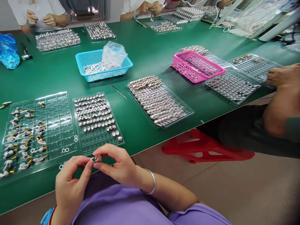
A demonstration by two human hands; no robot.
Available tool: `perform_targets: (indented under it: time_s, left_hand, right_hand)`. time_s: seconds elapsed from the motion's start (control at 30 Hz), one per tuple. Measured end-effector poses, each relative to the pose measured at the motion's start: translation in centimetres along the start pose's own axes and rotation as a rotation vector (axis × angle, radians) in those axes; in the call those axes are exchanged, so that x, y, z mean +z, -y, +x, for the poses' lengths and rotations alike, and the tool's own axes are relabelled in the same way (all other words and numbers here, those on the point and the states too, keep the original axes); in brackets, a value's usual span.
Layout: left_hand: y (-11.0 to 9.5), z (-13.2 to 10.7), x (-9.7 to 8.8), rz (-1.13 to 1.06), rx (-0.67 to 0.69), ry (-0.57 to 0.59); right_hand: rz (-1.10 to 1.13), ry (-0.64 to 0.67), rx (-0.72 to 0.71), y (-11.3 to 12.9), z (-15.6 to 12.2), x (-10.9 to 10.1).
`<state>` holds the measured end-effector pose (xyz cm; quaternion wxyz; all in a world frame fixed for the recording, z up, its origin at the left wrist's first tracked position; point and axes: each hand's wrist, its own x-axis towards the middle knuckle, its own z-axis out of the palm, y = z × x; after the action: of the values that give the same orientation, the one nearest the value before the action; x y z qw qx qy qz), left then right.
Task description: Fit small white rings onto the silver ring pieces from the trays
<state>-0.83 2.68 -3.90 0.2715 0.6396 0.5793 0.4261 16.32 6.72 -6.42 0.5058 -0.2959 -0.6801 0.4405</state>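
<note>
At the table's front edge, my left hand and my right hand meet fingertip to fingertip. Both are closed in a pinch on a small white and dark earbud part, largely covered by the fingers. Just beyond them lies a clear tray of earbud shells in rows, its near slots bare. To the left, a larger clear tray holds white earbud pieces with yellow tips. Several small white rings lie on that tray's right side.
A thin metal tool lies near a tray of white stem pieces. Behind stand a blue basket with a plastic bag and a pink basket. Co-workers' hands are at right and across the table. A red stool stands below.
</note>
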Motion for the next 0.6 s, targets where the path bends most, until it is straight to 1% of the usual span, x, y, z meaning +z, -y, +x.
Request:
perform_targets:
  time_s: [0.1, 0.2, 0.27, 0.43, 0.6]
  left_hand:
    - [0.1, 0.0, -0.1, 0.135, 0.134, -0.023]
    - [0.1, 0.0, 0.0, 0.228, 0.256, -0.051]
    - [0.1, 0.0, 0.1, 0.261, 0.313, -0.052]
    - [0.1, 0.0, 0.1, 0.300, 0.385, -0.022]
    - [-0.2, 0.4, -0.1, 0.403, 0.453, 0.038]
  right_hand:
    - [-0.171, -0.035, -0.110, -0.2, -0.1, 0.1]
    - [-0.346, -0.013, -0.246, -0.3, 0.0, 0.2]
    - [-0.422, 0.007, -0.302, -0.2, 0.1, 0.1]
    - [-0.454, 0.058, -0.304, 0.0, 0.5, -0.4]
    - [-0.482, 0.105, -0.310, 0.3, 0.8, -1.0]
